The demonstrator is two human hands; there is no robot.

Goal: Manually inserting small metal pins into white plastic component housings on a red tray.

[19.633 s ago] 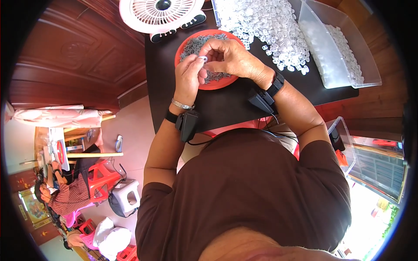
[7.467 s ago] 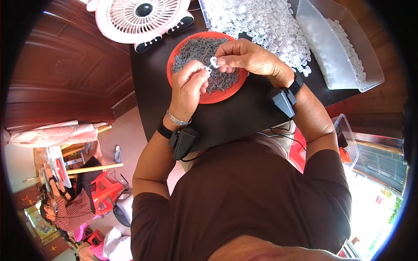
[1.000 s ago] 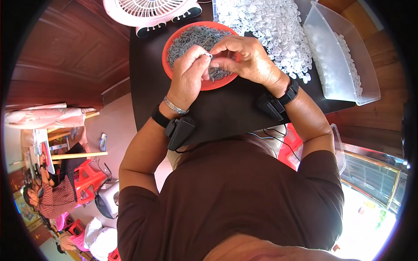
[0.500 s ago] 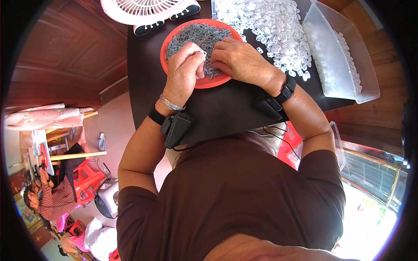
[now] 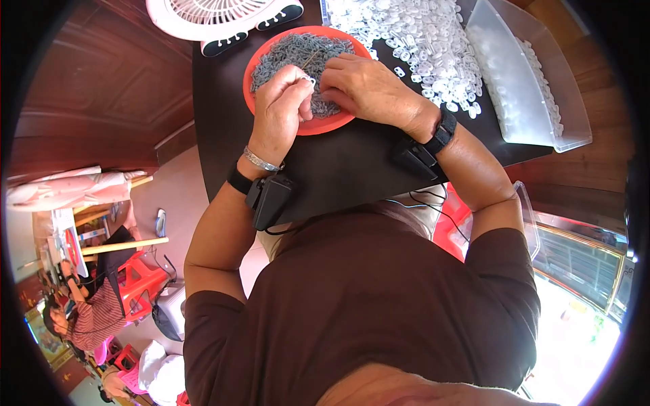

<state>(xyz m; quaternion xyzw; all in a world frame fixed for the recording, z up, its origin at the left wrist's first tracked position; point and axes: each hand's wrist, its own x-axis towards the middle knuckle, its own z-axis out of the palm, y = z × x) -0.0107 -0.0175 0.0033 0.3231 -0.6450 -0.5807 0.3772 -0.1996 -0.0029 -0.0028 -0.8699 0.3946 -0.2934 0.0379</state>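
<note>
A small white piece [image 5: 310, 80], bright and mostly covered by fingertips, is pinched between thumb and forefinger of the left hand [image 5: 279, 108] above the red bowl [image 5: 323, 128], nearer the black tabletop's [image 5: 342, 179] left edge than its right, while the right hand [image 5: 365, 88] curls over the gray pieces [image 5: 284, 57], its grip, if any, hidden. Tabletop stretches from the bowl to the near edge; a fan [image 5: 220, 15] stands toward the far left corner, loose white pieces [image 5: 443, 61] and a clear bin [image 5: 509, 101] toward the right edge.
</note>
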